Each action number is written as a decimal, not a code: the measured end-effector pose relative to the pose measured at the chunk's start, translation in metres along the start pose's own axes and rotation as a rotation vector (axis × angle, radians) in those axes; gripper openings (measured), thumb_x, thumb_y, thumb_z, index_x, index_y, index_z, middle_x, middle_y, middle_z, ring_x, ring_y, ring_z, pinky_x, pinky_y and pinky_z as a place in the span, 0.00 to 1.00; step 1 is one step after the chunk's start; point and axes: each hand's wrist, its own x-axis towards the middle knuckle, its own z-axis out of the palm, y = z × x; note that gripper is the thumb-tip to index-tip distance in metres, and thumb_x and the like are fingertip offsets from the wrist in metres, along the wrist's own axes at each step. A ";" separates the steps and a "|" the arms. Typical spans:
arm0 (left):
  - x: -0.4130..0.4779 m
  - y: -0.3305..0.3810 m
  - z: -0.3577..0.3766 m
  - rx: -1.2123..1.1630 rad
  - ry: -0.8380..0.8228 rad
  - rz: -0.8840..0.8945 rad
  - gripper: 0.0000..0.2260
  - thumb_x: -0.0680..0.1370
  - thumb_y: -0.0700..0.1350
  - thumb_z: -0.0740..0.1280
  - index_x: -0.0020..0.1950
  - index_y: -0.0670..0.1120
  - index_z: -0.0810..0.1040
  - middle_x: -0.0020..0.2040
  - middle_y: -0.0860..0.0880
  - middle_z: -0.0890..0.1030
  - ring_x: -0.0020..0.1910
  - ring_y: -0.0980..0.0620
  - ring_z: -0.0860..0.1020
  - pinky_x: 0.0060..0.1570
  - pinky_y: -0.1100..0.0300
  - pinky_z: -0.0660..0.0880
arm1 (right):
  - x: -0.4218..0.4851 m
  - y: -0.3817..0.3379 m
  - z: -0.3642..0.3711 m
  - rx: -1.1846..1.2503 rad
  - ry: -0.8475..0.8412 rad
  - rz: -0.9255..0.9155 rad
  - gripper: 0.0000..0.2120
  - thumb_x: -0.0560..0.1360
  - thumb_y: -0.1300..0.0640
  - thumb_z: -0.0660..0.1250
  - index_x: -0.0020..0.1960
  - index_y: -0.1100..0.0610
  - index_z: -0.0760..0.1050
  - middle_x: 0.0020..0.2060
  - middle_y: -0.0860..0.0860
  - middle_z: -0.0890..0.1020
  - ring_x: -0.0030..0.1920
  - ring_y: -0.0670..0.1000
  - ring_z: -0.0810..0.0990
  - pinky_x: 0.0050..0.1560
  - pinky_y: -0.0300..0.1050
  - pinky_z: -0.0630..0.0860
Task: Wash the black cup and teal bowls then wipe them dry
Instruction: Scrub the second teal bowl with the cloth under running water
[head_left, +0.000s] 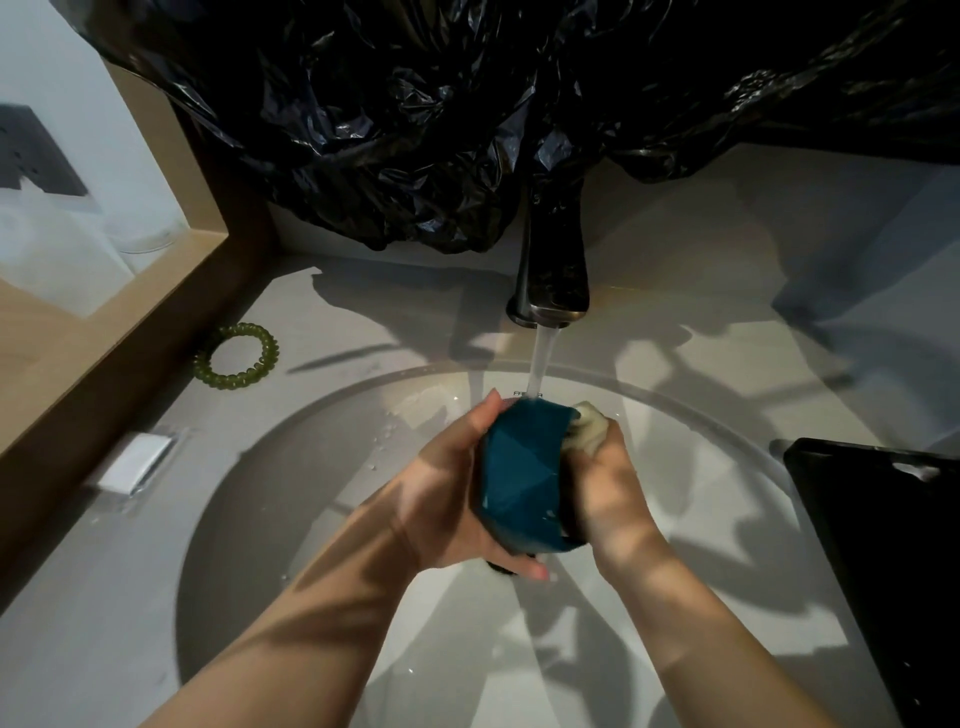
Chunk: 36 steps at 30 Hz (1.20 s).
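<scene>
A teal bowl (522, 473) with a faceted outer wall is held on its side over the white sink basin (291, 467), its top edge under the stream of water. My left hand (447, 493) grips it from the left and below. My right hand (605, 483) is closed on a pale sponge (587, 428) pressed against the bowl's right side, at its mouth. Something dark peeks out under the bowl by my left fingertips; I cannot tell what it is. The black cup is not identifiable.
A dark metal tap (553, 270) runs water into the basin. Black plastic sheeting (415, 104) hangs behind it. A green coil hair tie (236, 356) and a small white packet (136, 462) lie on the left counter. A black tray (893, 545) sits at the right.
</scene>
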 end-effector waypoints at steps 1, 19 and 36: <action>0.002 -0.001 0.002 -0.015 -0.001 -0.013 0.35 0.65 0.64 0.67 0.69 0.50 0.71 0.62 0.39 0.75 0.52 0.34 0.77 0.46 0.36 0.75 | 0.000 0.000 0.000 -0.002 -0.009 -0.017 0.08 0.77 0.64 0.57 0.54 0.56 0.71 0.43 0.51 0.79 0.44 0.52 0.79 0.43 0.41 0.74; 0.006 -0.003 0.010 -0.022 0.296 0.073 0.26 0.62 0.57 0.71 0.54 0.43 0.80 0.49 0.41 0.81 0.48 0.41 0.79 0.45 0.46 0.77 | -0.040 -0.032 -0.001 0.044 -0.440 0.265 0.30 0.69 0.32 0.53 0.65 0.46 0.69 0.54 0.48 0.81 0.51 0.45 0.80 0.44 0.32 0.77; 0.008 -0.002 0.017 -0.121 0.372 0.029 0.23 0.63 0.58 0.66 0.48 0.42 0.80 0.43 0.41 0.81 0.43 0.42 0.78 0.47 0.49 0.75 | -0.033 -0.021 0.001 -0.143 -0.374 0.147 0.45 0.55 0.19 0.52 0.66 0.40 0.68 0.66 0.45 0.72 0.70 0.48 0.65 0.71 0.44 0.61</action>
